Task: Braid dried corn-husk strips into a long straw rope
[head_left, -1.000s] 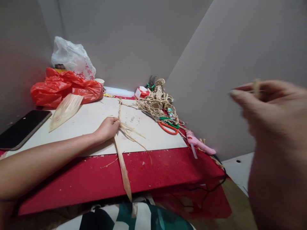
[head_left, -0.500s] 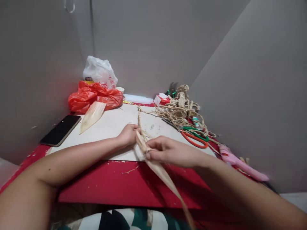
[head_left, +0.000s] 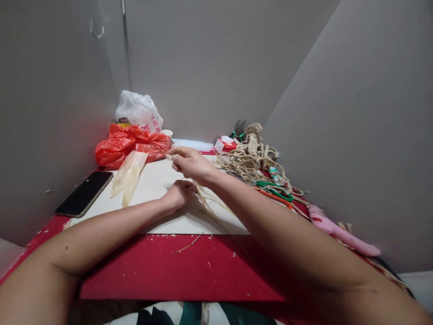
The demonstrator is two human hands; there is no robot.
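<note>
My left hand (head_left: 179, 194) is closed near the middle of the white board, gripping a braided cord of dry husk. Loose husk strips (head_left: 209, 198) fan out from it to the right, partly under my right forearm. My right hand (head_left: 191, 163) is above and beyond the left one, fingers pinched, with a thin pale strip (head_left: 168, 157) showing at the fingertips. Two flat pieces of dry corn husk (head_left: 132, 183) overlap on the board to the left. My right hand and arm hide the far part of the braid.
A phone (head_left: 84, 194) lies at the left, below red (head_left: 131, 144) and white (head_left: 138, 110) plastic bags. On the right are a heap of braided cord (head_left: 245, 164), scissors with green and orange handles (head_left: 275, 195), pliers (head_left: 239, 131) and a pink glue gun (head_left: 341, 232).
My right hand has moved up and left, across beyond my left hand. The wide husk it held is gone from it, and a second husk piece now lies at left. My left hand keeps its grip.
</note>
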